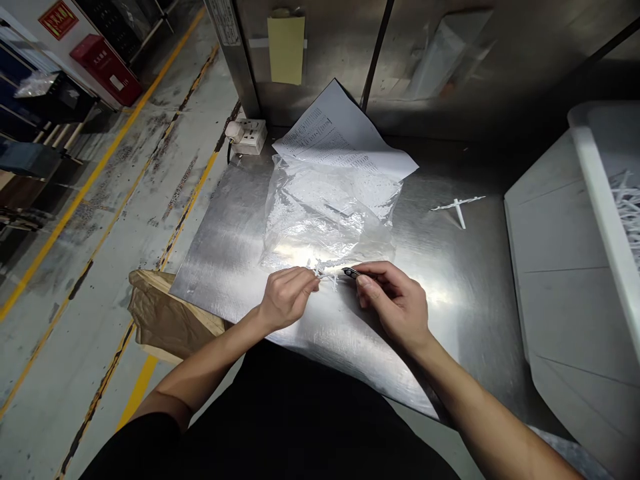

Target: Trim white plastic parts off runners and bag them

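Observation:
My left hand (290, 293) is closed, pinching a small white branched plastic sprue (334, 279) at its left end. My right hand (393, 293) is closed around a small dark metal clipper (351, 272), which looks like nail clippers. The clipper's tip points left, close to the sprue's right side; whether they touch I cannot tell. Just beyond both hands lies a clear plastic bag (330, 207) full of small white pieces. Another white sprue (457, 205) lies on the metal table (465, 280) to the right.
A printed sheet (345, 133) rests over the bag's far end. On the right stands a large white bin (555, 267) holding white sprues (629, 210). A power socket (249, 135) sits at the table's back left corner. A brown bag (175, 313) is beside the table's left edge.

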Motion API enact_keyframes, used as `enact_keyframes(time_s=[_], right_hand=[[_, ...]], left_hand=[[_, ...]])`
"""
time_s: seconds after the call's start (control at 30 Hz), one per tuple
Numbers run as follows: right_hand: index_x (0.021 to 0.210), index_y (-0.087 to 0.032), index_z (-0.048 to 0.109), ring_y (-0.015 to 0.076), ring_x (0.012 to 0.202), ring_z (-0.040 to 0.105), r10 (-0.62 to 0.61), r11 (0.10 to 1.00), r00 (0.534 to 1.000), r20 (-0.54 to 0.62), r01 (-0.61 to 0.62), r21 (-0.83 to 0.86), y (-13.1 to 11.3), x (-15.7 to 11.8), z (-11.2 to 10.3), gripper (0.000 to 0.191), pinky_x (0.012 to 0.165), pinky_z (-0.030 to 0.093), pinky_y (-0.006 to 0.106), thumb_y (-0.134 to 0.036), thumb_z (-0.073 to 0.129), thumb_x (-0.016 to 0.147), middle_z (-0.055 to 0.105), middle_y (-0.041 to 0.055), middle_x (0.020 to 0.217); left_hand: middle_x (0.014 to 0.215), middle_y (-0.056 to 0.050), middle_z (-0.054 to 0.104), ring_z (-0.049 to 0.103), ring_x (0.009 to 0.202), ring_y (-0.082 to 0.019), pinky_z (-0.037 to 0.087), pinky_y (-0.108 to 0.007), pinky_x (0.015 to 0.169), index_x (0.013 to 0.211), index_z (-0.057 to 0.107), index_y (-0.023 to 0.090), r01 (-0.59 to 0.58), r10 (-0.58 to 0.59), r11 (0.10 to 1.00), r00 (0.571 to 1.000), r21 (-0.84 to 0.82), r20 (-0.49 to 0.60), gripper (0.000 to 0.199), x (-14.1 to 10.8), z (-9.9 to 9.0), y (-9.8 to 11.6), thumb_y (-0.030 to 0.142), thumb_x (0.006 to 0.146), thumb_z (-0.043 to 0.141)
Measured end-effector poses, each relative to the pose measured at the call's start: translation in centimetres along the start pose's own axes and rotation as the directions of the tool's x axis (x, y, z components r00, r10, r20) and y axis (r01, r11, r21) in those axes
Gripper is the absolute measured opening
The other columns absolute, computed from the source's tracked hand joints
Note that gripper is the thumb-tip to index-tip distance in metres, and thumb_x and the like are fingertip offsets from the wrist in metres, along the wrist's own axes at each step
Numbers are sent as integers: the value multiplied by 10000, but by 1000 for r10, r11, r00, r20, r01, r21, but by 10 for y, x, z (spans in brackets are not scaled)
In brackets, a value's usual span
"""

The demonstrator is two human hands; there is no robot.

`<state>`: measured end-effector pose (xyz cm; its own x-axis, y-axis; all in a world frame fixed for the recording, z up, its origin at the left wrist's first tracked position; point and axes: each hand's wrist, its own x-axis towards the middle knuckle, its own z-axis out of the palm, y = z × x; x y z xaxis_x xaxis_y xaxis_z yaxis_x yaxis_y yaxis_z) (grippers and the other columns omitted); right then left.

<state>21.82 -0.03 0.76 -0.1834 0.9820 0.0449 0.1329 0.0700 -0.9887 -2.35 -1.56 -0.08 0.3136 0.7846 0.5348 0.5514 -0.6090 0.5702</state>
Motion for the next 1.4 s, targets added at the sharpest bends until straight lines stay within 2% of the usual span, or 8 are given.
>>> enact_keyframes(time_s=[0.2,0.43,0.67,0.83,0.97,1.17,1.27,1.4], right_hand=[[1113,-240,821,193,681,747,-103,993,992,79,107,-46,-3,-2,-2,166,573,573,316,-381,747,1067,809,42,883],[1129,-242,817,198,717,775,-224,967,966,126,236,-97,-7,-1,-2,113,619,596,318,-303,757,1055,839,39,909],[1142,-255,812,204,706,758,-269,945,949,163,293,-144,-5,-1,-1,130,610,581,336,-339,741,1073,829,43,885],[1170,-271,821,209,715,770,-321,926,932,167,346,-150,-5,0,-1,131,632,586,341,-299,740,1071,832,28,871],[1173,-275,827,231,792,812,-300,931,939,170,327,-164,-3,0,-1,140,677,620,359,-304,728,1078,871,44,957],[1116,-261,825,205,726,788,-233,957,966,112,248,-150,-3,-4,2,121,644,608,337,-326,729,1080,851,26,895],[1105,-255,822,195,715,778,-174,974,982,70,183,-136,-3,-7,6,116,649,606,337,-324,730,1085,851,28,911],[1092,-252,827,226,810,809,-101,991,994,50,105,-79,-1,-10,9,153,640,615,338,-361,719,1094,842,45,917]], left_hand=[[776,-25,722,695,713,-151,549,-288,676,906,669,182,69,-69,997,997,-33,28,324,1,-4,1,176,1177,492],[776,-24,709,676,721,-153,536,-295,680,896,657,185,88,-86,995,996,-45,29,329,1,-3,1,178,1179,489],[762,-20,695,677,725,-158,540,-295,685,878,635,193,54,-53,998,998,-19,20,317,1,-2,0,172,1169,510],[750,-12,676,669,713,-155,535,-287,677,876,619,195,35,-35,999,999,-3,25,301,2,-1,0,159,1160,525],[755,-10,692,660,685,-148,527,-283,662,914,644,195,21,-22,1000,999,20,28,289,1,0,-1,171,1168,509],[826,-34,780,727,712,-154,558,-283,669,1039,720,168,11,-11,999,1000,49,0,201,1,1,-1,162,1155,555],[885,-48,819,772,747,-164,592,-287,687,1113,750,161,45,-45,998,999,38,1,193,0,0,-1,181,1157,563],[869,-43,826,781,727,-168,587,-284,659,1096,773,166,101,-101,995,995,16,17,227,-1,-1,0,228,1163,565]])
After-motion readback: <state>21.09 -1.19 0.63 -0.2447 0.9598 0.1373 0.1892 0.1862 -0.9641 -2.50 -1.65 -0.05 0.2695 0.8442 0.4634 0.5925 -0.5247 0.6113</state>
